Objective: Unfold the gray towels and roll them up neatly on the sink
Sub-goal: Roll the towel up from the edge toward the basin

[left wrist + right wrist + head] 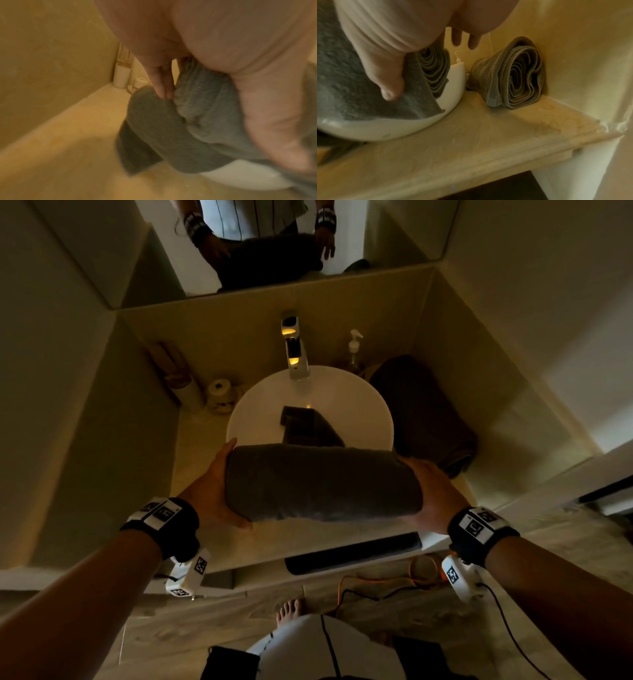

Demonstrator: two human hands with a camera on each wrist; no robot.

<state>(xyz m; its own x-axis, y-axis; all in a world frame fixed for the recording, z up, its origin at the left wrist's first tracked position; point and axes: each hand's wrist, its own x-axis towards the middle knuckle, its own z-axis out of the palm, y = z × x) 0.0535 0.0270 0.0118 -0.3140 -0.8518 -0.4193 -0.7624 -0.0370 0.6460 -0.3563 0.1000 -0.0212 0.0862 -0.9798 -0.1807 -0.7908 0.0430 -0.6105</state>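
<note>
A rolled gray towel (322, 482) lies crosswise over the near rim of the white basin (260, 405). My left hand (214, 487) presses its left end, fingers (163, 86) straight against the spiral, thumb under the roll. My right hand (435, 494) presses the right end, its thumb (388, 81) lying on the cloth (342, 81) and the fingers straight past it. A loose tail (308, 426) of the towel hangs into the bowl. A second rolled gray towel (424, 412) (513, 75) lies on the counter against the right wall.
The faucet (294, 350) stands behind the basin, with a soap dispenser (354, 347) to its right. A white bottle (185, 392) and a small white jar (221, 392) stand in the back left corner. The stone counter (505, 148) ends near me; cables (376, 580) lie on the floor.
</note>
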